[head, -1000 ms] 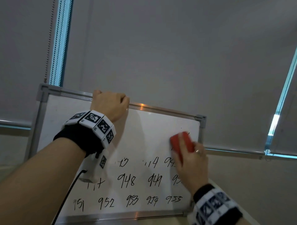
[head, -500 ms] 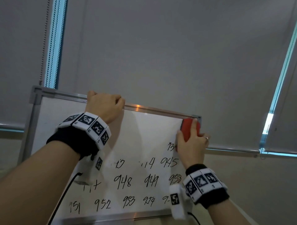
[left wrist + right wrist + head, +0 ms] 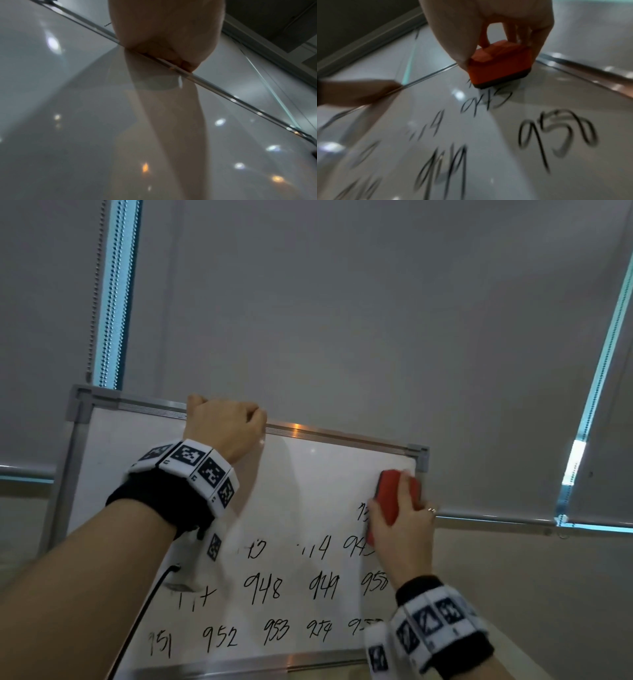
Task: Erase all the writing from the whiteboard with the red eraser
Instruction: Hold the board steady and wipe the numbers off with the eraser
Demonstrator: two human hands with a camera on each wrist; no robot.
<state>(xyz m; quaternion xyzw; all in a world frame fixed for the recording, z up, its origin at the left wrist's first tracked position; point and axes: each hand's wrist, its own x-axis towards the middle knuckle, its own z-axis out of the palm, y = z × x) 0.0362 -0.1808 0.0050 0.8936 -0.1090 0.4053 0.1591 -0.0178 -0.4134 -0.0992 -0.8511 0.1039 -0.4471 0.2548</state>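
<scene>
Right hand (image 3: 400,529), fingers pinching red eraser (image 3: 394,494), dropped from whiteboard (image 3: 308,491) top-right corner onto leftover digits. Left hand (image 3: 222,426) fingers curled over top frame. Lower rows unerased.

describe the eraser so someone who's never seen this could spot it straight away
Find the metal-framed whiteboard held up before the grey blinds, then go to its upper right corner. There the right hand grips a small red eraser and presses its dark pad on the board just above the handwritten numbers. It is the only red thing in view.
</scene>
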